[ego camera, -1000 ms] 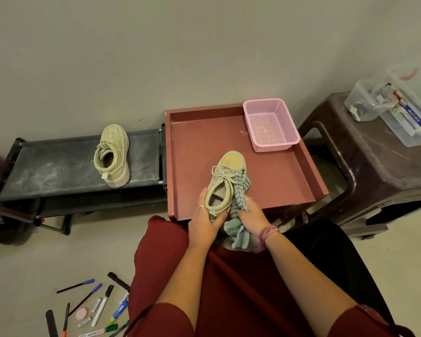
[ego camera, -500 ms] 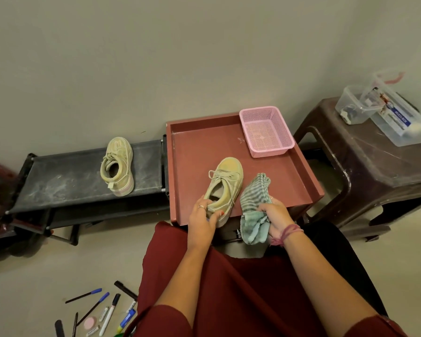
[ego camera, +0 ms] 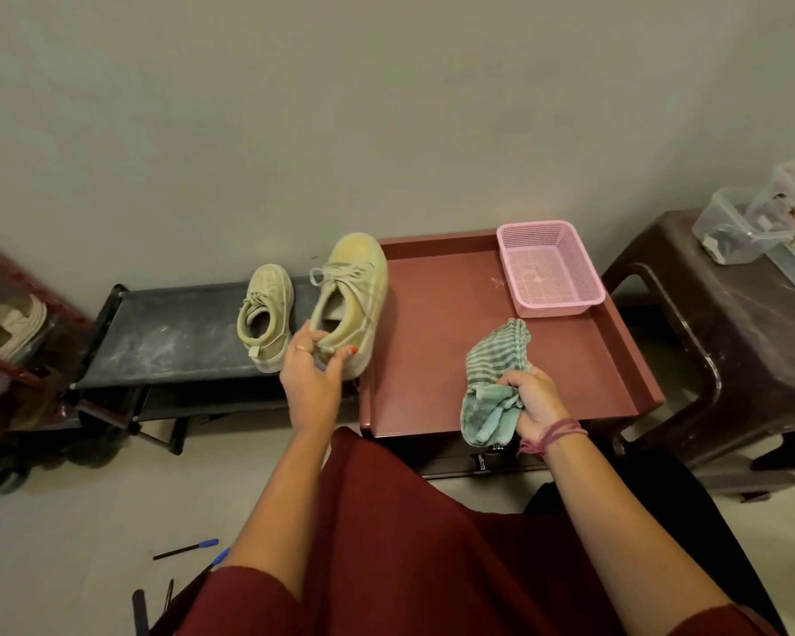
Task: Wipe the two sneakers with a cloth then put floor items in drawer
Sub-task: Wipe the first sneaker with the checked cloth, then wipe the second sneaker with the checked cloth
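Note:
My left hand (ego camera: pixel 312 379) grips the heel of a pale yellow-green sneaker (ego camera: pixel 353 293), holding it in the air over the gap between the black shoe rack (ego camera: pixel 175 337) and the red tray-like drawer top (ego camera: pixel 437 323). The matching second sneaker (ego camera: pixel 265 314) rests on the rack just left of it. My right hand (ego camera: pixel 534 401) clutches a green striped cloth (ego camera: pixel 494 374) above the tray's front. Blue-capped pens (ego camera: pixel 187 549) lie on the floor at lower left, partly hidden by my arm and red clothing.
A pink mesh basket (ego camera: pixel 549 268) sits in the tray's back right corner. A dark brown stool (ego camera: pixel 726 342) at right carries clear plastic containers (ego camera: pixel 744 222). More footwear (ego camera: pixel 5 328) sits at far left. A drawer handle (ego camera: pixel 483 461) shows below the tray.
My left hand lifted the sneaker off the tray and carried it left toward the rack. The cloth came off the sneaker and stayed in my right hand over the tray.

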`<control>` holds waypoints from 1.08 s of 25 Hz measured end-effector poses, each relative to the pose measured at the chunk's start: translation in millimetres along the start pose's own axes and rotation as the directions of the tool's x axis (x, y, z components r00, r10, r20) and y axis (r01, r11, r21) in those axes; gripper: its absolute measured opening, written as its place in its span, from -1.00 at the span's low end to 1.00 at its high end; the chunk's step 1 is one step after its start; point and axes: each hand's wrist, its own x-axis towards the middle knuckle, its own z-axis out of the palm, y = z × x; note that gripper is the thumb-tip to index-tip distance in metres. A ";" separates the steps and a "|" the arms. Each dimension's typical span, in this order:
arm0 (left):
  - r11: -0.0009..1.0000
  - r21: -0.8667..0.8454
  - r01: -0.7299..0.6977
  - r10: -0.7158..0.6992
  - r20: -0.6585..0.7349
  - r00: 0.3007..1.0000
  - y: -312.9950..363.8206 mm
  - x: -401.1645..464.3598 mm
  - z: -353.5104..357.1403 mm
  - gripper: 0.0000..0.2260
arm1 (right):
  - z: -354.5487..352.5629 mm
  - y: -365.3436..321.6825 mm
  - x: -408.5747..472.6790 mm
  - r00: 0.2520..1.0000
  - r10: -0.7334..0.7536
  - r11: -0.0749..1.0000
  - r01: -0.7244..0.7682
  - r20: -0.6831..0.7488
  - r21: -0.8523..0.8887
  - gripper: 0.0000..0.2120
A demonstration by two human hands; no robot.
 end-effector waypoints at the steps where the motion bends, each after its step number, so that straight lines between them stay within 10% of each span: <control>1: 1.000 0.017 0.000 0.000 -0.013 1.000 -4.1 10.9 -4.0 -0.76 | 2.5 1.1 2.6 1.000 0.001 1.000 -0.001 -0.002 0.001 -0.67; 27: 0.958 0.220 0.186 -0.204 0.059 0.977 -73.4 80.1 28.2 -0.59 | 1.9 20.8 47.2 0.998 0.039 0.998 -0.041 -0.056 -0.037 -0.69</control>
